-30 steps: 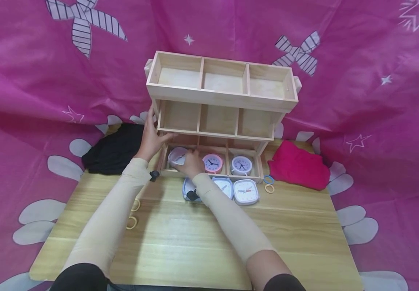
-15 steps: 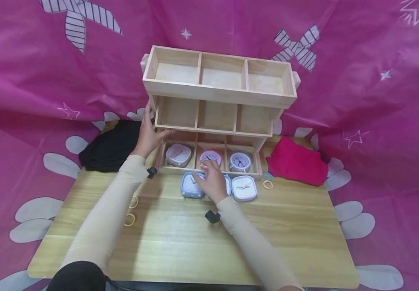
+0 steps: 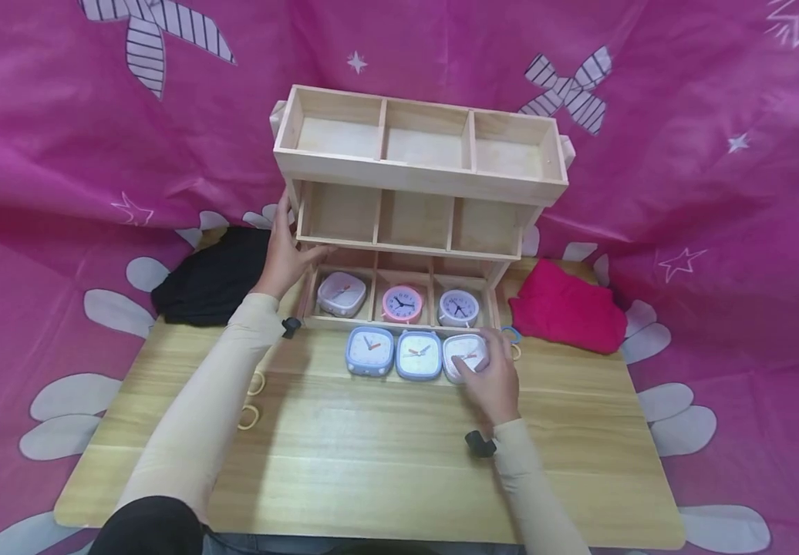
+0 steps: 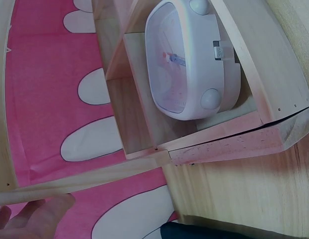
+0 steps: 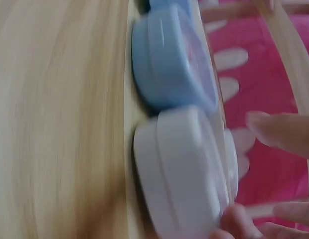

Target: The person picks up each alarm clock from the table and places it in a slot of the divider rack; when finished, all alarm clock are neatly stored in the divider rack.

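A tiered wooden organizer (image 3: 420,173) stands at the back of the table. My left hand (image 3: 283,258) holds its left side, thumb across the front and fingers along the outside; some fingers show under a strut in the left wrist view. My right hand (image 3: 495,381) is spread around a white square alarm clock (image 3: 464,356), fingertips right at its edges. Left of that clock lie two blue-rimmed clocks, one in the middle (image 3: 419,355) and one farther left (image 3: 369,351). The lowest tier holds a pale square clock (image 4: 194,64), a pink round clock (image 3: 402,304) and a white round clock (image 3: 458,307).
A black cloth (image 3: 212,277) lies left of the organizer and a red cloth (image 3: 566,308) right of it. Yellow rings (image 3: 249,418) lie near my left forearm. A blue ring (image 3: 511,334) and another yellow ring lie beyond my right hand. A pink curtain (image 3: 399,46) hangs behind.
My right hand has left the pale square clock, which now sits in the lowest left compartment, and has moved right to the white clock on the table. My left hand stays at the organizer.
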### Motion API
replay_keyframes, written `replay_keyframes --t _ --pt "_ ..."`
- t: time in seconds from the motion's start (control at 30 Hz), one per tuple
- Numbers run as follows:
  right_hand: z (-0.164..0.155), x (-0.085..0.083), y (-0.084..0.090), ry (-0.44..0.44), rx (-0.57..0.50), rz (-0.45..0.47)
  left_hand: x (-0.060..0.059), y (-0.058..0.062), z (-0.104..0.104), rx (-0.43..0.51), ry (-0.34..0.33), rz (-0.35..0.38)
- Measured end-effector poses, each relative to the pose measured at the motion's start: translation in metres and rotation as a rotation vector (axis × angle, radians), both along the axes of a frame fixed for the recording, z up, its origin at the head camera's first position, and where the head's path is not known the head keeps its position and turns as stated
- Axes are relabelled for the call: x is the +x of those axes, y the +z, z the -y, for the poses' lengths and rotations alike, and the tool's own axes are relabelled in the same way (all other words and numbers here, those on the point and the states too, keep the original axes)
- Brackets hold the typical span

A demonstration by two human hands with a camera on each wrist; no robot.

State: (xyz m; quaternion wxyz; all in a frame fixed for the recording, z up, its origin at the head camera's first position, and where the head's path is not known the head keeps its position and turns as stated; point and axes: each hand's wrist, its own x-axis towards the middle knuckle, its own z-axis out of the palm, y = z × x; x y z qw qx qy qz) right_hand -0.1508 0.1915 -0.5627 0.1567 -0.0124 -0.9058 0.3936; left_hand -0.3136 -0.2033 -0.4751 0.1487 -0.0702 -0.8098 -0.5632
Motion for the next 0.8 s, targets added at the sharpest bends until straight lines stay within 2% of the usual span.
replay_keyframes --t 0.17,0.4,0.57,0.8 --pt "-0.026 -0.001 -0.004 0.006 0.028 0.148 0.002 0.001 0.0 0.001 0.003 0.013" --pt "-0.04 -0.005 -0.006 0.16 0.029 0.295 0.002 0.001 -0.001 -0.008 0.006 0.003" --pt "-0.043 -0.007 -0.014 0.206 -0.006 0.296 0.002 0.001 -0.001 -0.01 0.008 0.015" --pt "-0.047 -0.011 -0.026 0.198 -0.029 0.267 0.001 -0.001 -0.001 -0.001 0.011 0.02"
